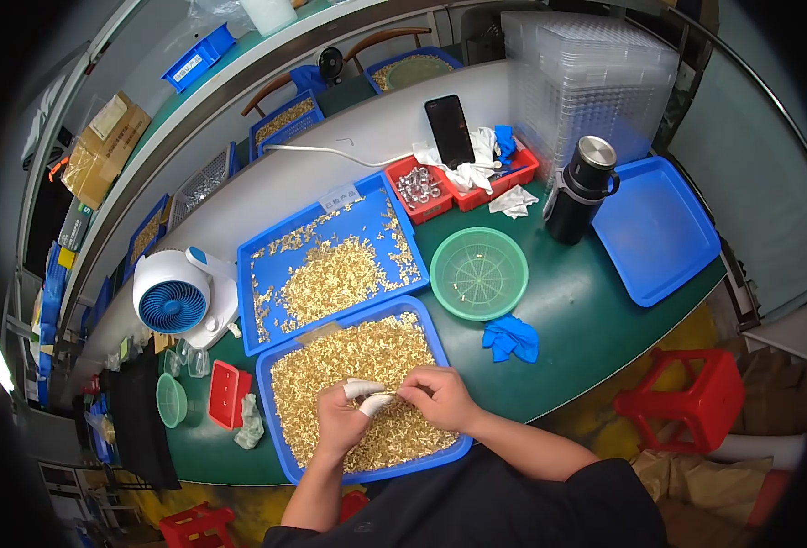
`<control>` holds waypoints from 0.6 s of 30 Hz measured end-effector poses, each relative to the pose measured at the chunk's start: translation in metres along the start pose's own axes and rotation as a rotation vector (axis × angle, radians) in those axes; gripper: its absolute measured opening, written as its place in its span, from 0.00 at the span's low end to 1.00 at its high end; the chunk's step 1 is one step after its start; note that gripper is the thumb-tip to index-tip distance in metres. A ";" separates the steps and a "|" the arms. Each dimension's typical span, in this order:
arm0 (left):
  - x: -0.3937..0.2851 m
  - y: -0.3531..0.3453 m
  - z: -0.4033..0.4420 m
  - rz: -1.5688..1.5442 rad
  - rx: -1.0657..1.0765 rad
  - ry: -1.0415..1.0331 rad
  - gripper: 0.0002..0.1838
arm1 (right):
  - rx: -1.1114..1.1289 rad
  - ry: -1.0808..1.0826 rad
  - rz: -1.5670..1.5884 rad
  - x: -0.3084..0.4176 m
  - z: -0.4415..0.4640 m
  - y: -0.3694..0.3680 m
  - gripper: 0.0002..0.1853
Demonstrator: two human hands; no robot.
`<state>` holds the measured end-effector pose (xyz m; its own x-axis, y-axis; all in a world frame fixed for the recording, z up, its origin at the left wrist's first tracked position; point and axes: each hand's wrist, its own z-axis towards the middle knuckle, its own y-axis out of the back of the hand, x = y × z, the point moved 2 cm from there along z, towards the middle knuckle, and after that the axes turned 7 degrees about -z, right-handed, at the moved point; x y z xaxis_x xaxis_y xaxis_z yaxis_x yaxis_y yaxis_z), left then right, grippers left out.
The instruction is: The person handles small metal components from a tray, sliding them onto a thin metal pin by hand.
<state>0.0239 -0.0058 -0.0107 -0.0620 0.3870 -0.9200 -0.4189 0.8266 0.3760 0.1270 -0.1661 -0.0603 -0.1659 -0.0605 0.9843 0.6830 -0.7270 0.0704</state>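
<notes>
Both hands meet above a blue tray point(271, 437) heaped with small gold-coloured metal parts point(317, 376). My left hand point(341, 422) wears white coverings on its thumb and forefinger, which pinch a small gold-coloured metal part point(391, 394). From the other side, the fingertips of my right hand point(442, 399) close on the same part. Its exact shape is too small to make out. Just beyond is a second blue tray point(250, 265), with a looser pile of similar parts point(335, 274) and a paper label on its far edge.
A green round sieve point(479, 274) and a crumpled blue glove point(511, 339) lie to the right. Behind are red bins point(419, 194), a phone point(449, 132) and a black flask point(579, 190). A blue tray point(656, 228) stands far right, a white fan point(184, 294) left.
</notes>
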 end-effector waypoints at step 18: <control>0.004 0.008 -0.004 0.098 0.074 0.044 0.08 | -0.007 0.018 -0.019 -0.005 -0.001 0.000 0.05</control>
<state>0.0166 0.0004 -0.0117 -0.1394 0.4504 -0.8819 -0.3413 0.8142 0.4697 0.1269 -0.1662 -0.0653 -0.1913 -0.0591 0.9798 0.6747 -0.7329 0.0875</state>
